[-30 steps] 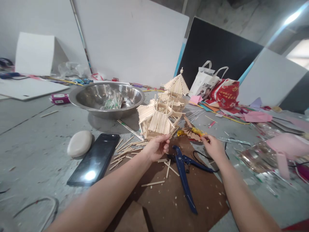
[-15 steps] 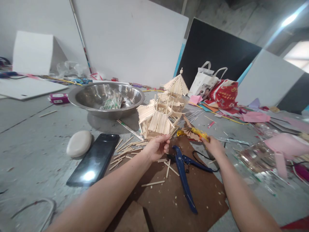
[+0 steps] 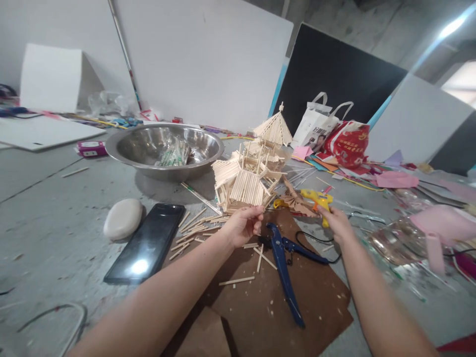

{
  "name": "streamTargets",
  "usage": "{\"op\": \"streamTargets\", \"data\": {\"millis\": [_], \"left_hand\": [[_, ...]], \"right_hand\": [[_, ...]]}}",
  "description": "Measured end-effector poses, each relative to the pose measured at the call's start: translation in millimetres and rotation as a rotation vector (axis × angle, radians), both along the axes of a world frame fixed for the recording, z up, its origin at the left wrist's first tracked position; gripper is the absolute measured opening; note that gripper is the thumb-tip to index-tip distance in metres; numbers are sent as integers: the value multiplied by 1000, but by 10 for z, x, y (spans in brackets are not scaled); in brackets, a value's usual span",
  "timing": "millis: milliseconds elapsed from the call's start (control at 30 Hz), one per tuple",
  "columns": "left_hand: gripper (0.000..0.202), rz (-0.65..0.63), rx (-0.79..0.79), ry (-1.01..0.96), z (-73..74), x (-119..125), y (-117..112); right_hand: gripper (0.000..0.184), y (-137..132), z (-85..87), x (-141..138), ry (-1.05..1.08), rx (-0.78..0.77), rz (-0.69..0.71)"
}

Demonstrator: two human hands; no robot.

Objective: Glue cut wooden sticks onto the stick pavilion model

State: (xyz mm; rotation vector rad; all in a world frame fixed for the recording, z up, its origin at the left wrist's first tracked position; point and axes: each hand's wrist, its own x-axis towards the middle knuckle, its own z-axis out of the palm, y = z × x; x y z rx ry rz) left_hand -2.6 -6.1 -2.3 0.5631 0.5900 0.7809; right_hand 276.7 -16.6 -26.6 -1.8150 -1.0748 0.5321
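My left hand (image 3: 243, 225) is closed in a pinch just in front of a model pavilion (image 3: 247, 186) built from thin wooden sticks. Whatever lies between its fingertips is too small to make out. My right hand (image 3: 336, 223) is wrapped round the handle of a yellow glue gun (image 3: 318, 197), whose nozzle end points left toward the model. Beside the gun lies a crumpled brown paper piece (image 3: 296, 202). Blue cutting pliers (image 3: 283, 270) rest with handles spread on a brown board (image 3: 316, 307), and short cut sticks (image 3: 237, 281) are scattered about it.
Left of the board are a black phone (image 3: 147, 243), a whitish rounded object (image 3: 123, 219) and a steel basin (image 3: 163, 171) holding bundled sticks. Bags (image 3: 347, 144), coloured paper and a pink-topped clear container (image 3: 394, 240) lie on the right. A black cable (image 3: 308, 234) loops near the pliers.
My right hand has drawn the glue gun slightly right and turned it, so more of its side shows. My left hand keeps its pinch beside the model.
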Motion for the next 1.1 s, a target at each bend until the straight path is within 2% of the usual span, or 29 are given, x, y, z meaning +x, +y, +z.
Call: {"op": "streamTargets", "data": {"millis": [100, 167, 267, 333, 433, 533, 667, 767, 833, 900, 1000, 1100], "left_hand": [[8, -52, 51, 85, -12, -23, 14], [9, -96, 127, 229, -10, -62, 34], [12, -171, 338, 510, 29, -155, 78], [11, -223, 521, 668, 81, -231, 115], [14, -232, 804, 930, 176, -350, 172], [22, -274, 1028, 1141, 269, -465, 208], [21, -304, 1111, 1154, 342, -554, 204], [21, -275, 1083, 1089, 331, -515, 165], [15, -268, 962, 995, 297, -443, 125], [8, -248, 709, 809, 250, -355, 80], [14, -114, 279, 427, 179, -229, 21], [16, -42, 51, 219, 123, -134, -12]], "right_hand": [[29, -52, 105, -63, 224, 73, 27], [28, -101, 198, -107, 334, 96, 69], [24, -187, 377, -185, 472, 118, 176], [20, -234, 514, -250, 612, 143, 331], [23, -268, 725, -374, 622, 165, 530], [18, -277, 926, -535, 583, 249, 607], [9, -286, 1128, -761, 613, 401, 644], [9, -280, 1178, -889, 636, 482, 642], [10, -266, 1162, -943, 632, 515, 624], [12, -249, 1127, -970, 623, 522, 607], [11, -232, 1076, -977, 613, 493, 604], [12, -228, 1057, -966, 626, 451, 607]]}}
